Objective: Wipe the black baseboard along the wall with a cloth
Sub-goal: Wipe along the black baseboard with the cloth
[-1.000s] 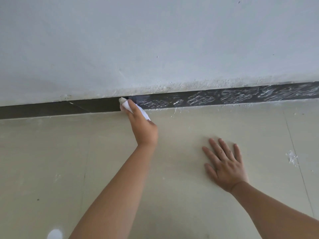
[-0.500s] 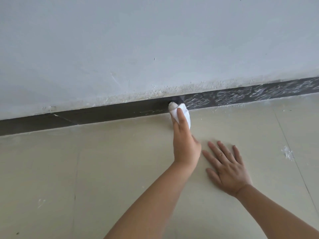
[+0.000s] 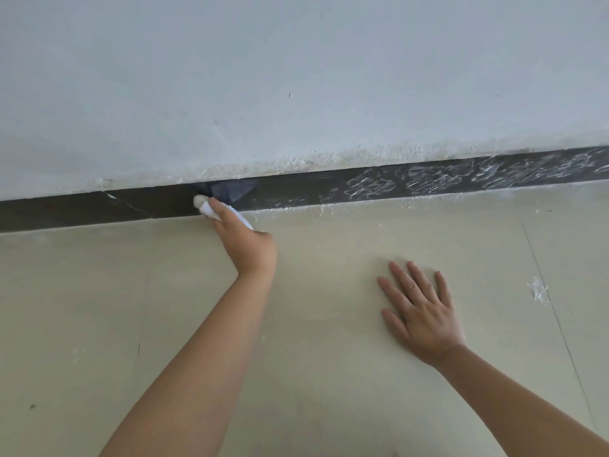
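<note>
Head view shows the left hand (image 3: 247, 249) reaching forward to the foot of the wall (image 3: 296, 77), its fingers (image 3: 221, 211) pressed together around a white cloth (image 3: 207, 206) bunched into a small wad, with the wad's grey-soiled tip touching the black baseboard (image 3: 158, 202) where board meets floor (image 3: 99, 308). The right hand (image 3: 421, 313) lies flat on the floor well to the right, fingers spread, holding nothing and seemingly propping the body. Left of the cloth the board looks plain dark; right of it, a smeary patch sits just beside the wad, and farther right the board is thick with white scribbled residue (image 3: 428, 181), with white crumbs along the floor edge beneath it. The main risk, as I judge it, is smearing rather than lifting: the contact tip is already dirty, so more strokes with the same face could drag paste across board that looks clean. A small wad also covers only part of the board's height, so the upper edge under the rough plaster line (image 3: 296, 163) may be missed, or the cloth may catch that crumbly line and knock fresh grit down. A thin diagonal mark or crack (image 3: 127, 206) on the board left of the cloth could snag the fabric. Loosened crumbs may scatter on the floor, and the propping palm could slip on dusty tile.
</note>
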`<control>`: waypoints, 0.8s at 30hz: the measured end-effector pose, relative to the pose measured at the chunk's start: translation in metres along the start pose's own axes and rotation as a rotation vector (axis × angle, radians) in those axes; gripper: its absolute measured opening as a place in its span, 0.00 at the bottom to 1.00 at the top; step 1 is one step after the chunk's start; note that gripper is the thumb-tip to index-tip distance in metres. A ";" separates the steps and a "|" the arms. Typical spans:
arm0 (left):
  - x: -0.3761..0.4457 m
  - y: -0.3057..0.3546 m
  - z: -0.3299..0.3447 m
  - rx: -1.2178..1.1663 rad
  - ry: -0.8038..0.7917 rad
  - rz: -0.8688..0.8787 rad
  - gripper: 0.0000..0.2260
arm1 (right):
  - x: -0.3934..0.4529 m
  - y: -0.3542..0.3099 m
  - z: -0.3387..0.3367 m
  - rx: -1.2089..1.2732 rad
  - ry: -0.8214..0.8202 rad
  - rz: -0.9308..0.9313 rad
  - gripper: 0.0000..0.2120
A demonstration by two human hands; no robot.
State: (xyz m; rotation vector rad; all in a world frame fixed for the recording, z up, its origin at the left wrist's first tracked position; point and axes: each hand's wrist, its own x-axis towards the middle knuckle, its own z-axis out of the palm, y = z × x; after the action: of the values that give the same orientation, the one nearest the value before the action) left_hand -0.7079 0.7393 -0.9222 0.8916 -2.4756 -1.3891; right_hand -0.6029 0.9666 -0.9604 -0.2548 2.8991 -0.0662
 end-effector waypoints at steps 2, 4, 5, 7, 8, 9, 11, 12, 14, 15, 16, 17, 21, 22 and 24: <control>-0.009 0.008 0.016 -0.065 -0.032 0.069 0.33 | 0.000 0.001 0.000 0.014 0.004 -0.002 0.34; -0.017 0.014 0.031 -0.081 -0.049 0.072 0.33 | 0.000 0.001 -0.001 0.033 0.002 -0.003 0.34; -0.021 0.017 0.036 -0.080 -0.056 0.056 0.33 | 0.000 0.001 -0.001 0.043 0.002 -0.005 0.34; -0.030 0.023 0.047 -0.060 -0.089 0.015 0.33 | -0.001 0.002 0.001 0.068 0.013 -0.013 0.34; -0.037 0.025 0.051 -0.054 -0.117 0.015 0.33 | -0.001 0.003 0.002 0.081 0.021 -0.017 0.34; -0.044 0.027 0.056 -0.051 -0.161 0.027 0.33 | -0.001 0.003 0.002 0.089 0.031 -0.019 0.34; -0.058 0.030 0.067 -0.036 -0.285 0.050 0.33 | -0.001 0.004 0.004 0.101 0.045 -0.023 0.34; -0.065 0.032 0.072 -0.023 -0.351 0.063 0.33 | -0.001 0.004 0.004 0.109 0.049 -0.026 0.34; -0.073 0.034 0.080 0.014 -0.457 0.095 0.33 | -0.001 0.004 0.004 0.111 0.056 -0.030 0.34; -0.075 0.036 0.081 0.034 -0.483 0.116 0.32 | -0.001 0.004 0.004 0.106 0.062 -0.029 0.34; -0.077 0.036 0.079 0.044 -0.496 0.139 0.32 | -0.001 0.004 0.003 0.100 0.067 -0.027 0.34; -0.078 0.035 0.077 0.053 -0.488 0.168 0.32 | -0.001 0.005 0.003 0.095 0.067 -0.022 0.34; -0.073 0.019 0.049 0.121 -0.244 0.166 0.31 | -0.001 0.005 0.002 0.074 0.072 -0.011 0.35; -0.068 0.015 0.041 0.130 -0.174 0.152 0.30 | -0.001 0.006 0.003 0.070 0.072 -0.011 0.35; -0.052 0.008 0.029 0.139 -0.071 0.141 0.26 | -0.001 0.006 0.004 0.062 0.071 -0.008 0.34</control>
State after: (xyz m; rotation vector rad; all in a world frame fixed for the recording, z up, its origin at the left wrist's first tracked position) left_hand -0.6819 0.7935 -0.9243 0.6880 -2.6576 -1.2373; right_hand -0.6022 0.9727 -0.9642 -0.2586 2.9601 -0.1695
